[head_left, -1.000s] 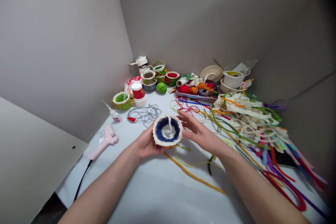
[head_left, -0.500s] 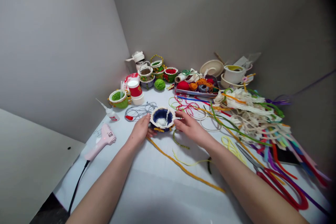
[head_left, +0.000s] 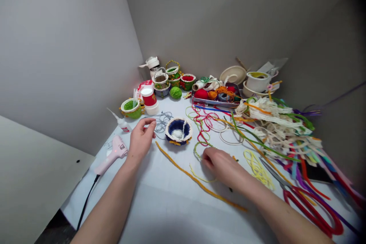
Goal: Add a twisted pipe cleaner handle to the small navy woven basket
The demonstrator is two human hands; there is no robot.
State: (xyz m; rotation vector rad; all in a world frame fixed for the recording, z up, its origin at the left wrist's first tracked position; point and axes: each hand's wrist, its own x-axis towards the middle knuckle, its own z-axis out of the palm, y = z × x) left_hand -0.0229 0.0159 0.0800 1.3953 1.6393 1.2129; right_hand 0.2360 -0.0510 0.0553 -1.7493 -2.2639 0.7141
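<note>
Head view — glue gun point(head_left: 113, 155) beside left hand point(head_left: 140, 140).

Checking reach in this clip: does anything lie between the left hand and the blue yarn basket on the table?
Only grey cord lies between left hand and blue yarn basket, flat on the table; nothing upright blocks it.

Small round basket point(head_left: 178, 130): sitting upright on the white table, mouth opening upward, showing a dark blue inside, a cream braided rim and a pale lump at its bottom. Orange-yellow cord point(head_left: 197, 183): lying loose, running from near the basket rightward and nearer.
</note>
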